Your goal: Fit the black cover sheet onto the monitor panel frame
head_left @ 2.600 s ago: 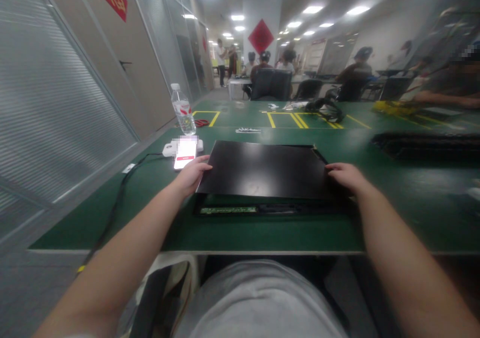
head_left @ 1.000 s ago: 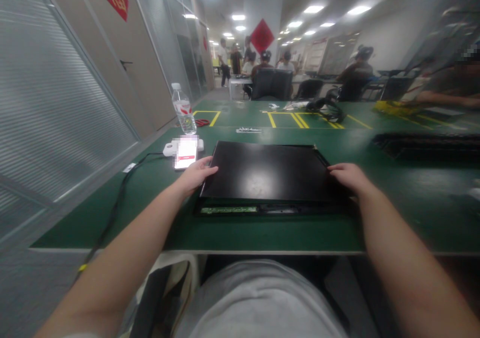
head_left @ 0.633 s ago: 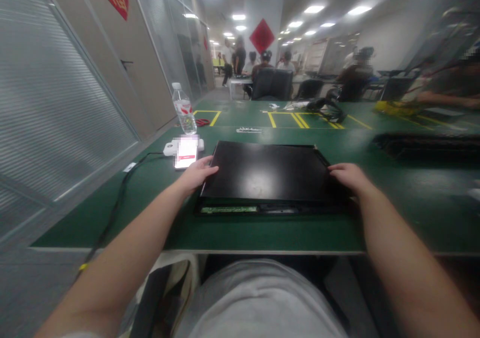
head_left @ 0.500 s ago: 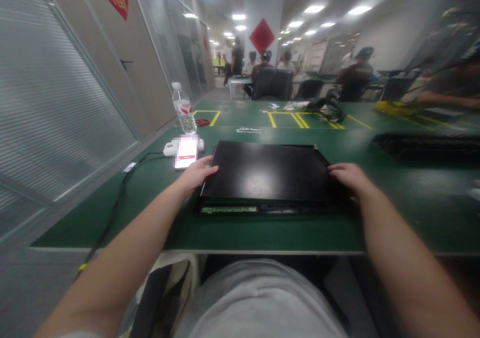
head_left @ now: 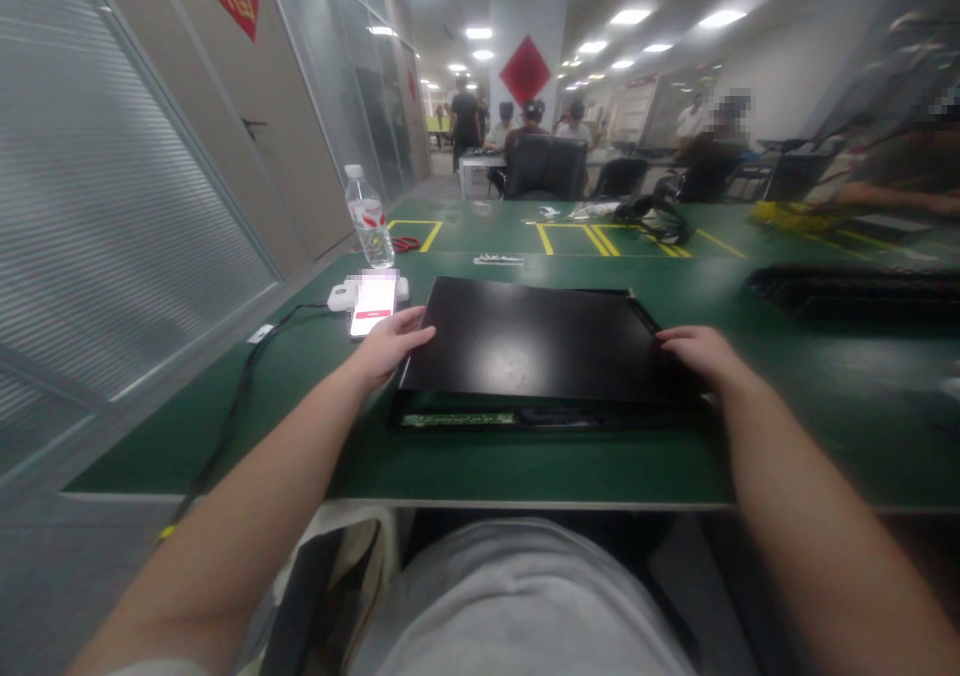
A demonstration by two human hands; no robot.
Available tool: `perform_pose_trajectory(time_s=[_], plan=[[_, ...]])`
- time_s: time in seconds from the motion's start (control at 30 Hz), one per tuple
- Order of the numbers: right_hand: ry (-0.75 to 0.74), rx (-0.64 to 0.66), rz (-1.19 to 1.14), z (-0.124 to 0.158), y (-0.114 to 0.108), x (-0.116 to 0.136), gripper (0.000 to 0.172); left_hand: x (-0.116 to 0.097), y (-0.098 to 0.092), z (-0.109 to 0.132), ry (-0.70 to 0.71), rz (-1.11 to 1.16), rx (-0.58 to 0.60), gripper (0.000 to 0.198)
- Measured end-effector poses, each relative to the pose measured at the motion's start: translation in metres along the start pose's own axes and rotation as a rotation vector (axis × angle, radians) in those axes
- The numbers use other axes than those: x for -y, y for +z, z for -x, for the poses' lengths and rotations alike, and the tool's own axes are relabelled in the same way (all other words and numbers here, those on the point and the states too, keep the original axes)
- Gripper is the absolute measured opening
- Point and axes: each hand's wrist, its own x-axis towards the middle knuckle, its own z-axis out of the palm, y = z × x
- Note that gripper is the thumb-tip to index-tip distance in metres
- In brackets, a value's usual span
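A dark, glossy display panel (head_left: 532, 341) lies slightly askew over a black frame (head_left: 630, 416) on the green table. Along the frame's near edge a strip of green circuit board (head_left: 457, 419) shows. My left hand (head_left: 390, 344) grips the panel's left edge, thumb on top and the other fingers beyond or under the rim. At the right edge, my right hand (head_left: 699, 351) is closed on the panel, its fingertips at the border. What the undersides of both hands touch is hidden.
Left of the panel are a lit phone (head_left: 373, 306), a white power strip (head_left: 341, 298) with a black cable, and a water bottle (head_left: 369, 218). Red-handled scissors (head_left: 406, 245) lie behind. A dark long object (head_left: 855, 296) is at right. People sit farther back.
The panel's left side has risen very slightly with my left hand. My right hand stays in place. In the background a standing person has shifted.
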Motion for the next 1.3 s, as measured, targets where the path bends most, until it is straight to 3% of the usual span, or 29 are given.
perform_pose_trajectory(time_s=[0.37,0.67,0.93,1.3], plan=[[-0.036,-0.017,-0.048,0.0008,0.0008,0.002,0.015,0.0012,-0.0009,0.0017,-0.065,-0.171,0.005,0.06],[-0.035,-0.02,-0.068,-0.0027,0.0023,-0.0022,0.024,0.0003,-0.0008,0.0018,-0.087,-0.223,0.04,0.054],[-0.021,0.021,-0.055,0.0012,0.0001,0.0017,0.031,0.0066,-0.0045,-0.0021,-0.024,-0.269,0.068,0.049],[0.002,0.08,-0.121,-0.0033,-0.0005,-0.002,0.037,0.0071,-0.0042,-0.0053,0.032,-0.385,0.021,0.04]])
